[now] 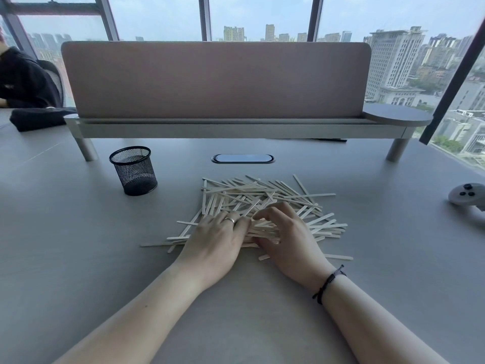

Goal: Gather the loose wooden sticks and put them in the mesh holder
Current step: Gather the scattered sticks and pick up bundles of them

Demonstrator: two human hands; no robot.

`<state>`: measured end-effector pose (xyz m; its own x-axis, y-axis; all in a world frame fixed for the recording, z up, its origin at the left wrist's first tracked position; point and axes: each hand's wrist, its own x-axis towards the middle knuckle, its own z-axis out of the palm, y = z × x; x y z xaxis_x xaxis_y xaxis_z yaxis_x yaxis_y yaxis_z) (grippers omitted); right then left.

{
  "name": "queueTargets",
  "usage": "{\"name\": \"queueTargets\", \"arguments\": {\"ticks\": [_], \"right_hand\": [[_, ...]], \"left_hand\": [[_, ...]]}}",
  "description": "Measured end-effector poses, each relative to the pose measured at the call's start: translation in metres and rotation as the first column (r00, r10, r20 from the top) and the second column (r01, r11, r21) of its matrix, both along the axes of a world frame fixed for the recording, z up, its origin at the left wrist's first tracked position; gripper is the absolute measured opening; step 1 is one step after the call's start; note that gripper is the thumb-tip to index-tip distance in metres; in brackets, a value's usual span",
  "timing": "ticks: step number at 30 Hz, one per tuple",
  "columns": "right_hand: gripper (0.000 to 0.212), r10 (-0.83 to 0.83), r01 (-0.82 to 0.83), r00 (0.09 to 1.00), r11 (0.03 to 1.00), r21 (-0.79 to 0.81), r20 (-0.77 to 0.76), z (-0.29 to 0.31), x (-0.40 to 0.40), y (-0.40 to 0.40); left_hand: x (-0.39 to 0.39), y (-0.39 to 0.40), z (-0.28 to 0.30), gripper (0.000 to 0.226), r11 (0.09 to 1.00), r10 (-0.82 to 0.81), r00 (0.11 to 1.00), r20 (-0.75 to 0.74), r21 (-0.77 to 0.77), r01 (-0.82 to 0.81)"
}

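Observation:
A wide heap of pale wooden sticks (265,198) lies scattered on the grey table (78,245) in front of me. Both my hands rest on its near edge. My left hand (215,240), with a ring on one finger, curls its fingers round a bundle of sticks (262,229). My right hand (286,235) grips the same bundle from the right, thumb and fingers bent over it. The black mesh holder (133,170) stands upright and empty at the left rear of the heap, well apart from both hands.
A raised shelf with a pink-brown divider panel (215,80) crosses the back of the table. A cable port (242,158) sits beneath it. A white controller (469,199) lies at the right edge. A black pouch (36,118) and a seated person are far left.

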<state>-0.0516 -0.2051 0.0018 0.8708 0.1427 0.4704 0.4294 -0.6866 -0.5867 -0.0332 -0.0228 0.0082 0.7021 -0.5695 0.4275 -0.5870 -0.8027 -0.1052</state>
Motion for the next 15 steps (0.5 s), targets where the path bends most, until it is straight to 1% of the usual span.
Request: {"name": "queueTargets", "arguments": {"ticks": [4,7,11,12,15], "right_hand": [[0.05,-0.065,0.065,0.998,0.997,-0.03,-0.005,-0.0007,0.0006,-0.0018],[0.052,-0.079,0.079,0.997,0.996,-0.048,0.011,-0.002,0.0014,-0.0027],[0.051,-0.074,0.074,0.997,0.996,-0.049,-0.001,-0.0039,0.0032,-0.004],[0.051,-0.073,0.073,0.997,0.996,-0.045,-0.003,-0.0041,0.0034,-0.0045],[0.051,-0.082,0.08,0.996,0.995,-0.062,-0.035,-0.0046,0.0041,-0.0068]], "left_hand": [[-0.0008,0.0022,0.0008,0.036,1.0,-0.019,0.999,0.05,0.008,0.019],[-0.0004,0.0039,0.0001,0.046,0.999,-0.009,0.997,0.078,0.031,0.007],[0.0003,0.0026,0.002,0.057,0.998,0.021,0.998,0.052,0.061,-0.025],[0.0003,0.0033,0.0021,0.055,0.996,0.037,0.998,0.042,0.077,-0.04],[0.0026,0.0094,0.0007,0.038,0.993,0.081,0.997,-0.017,0.084,-0.08]]}}
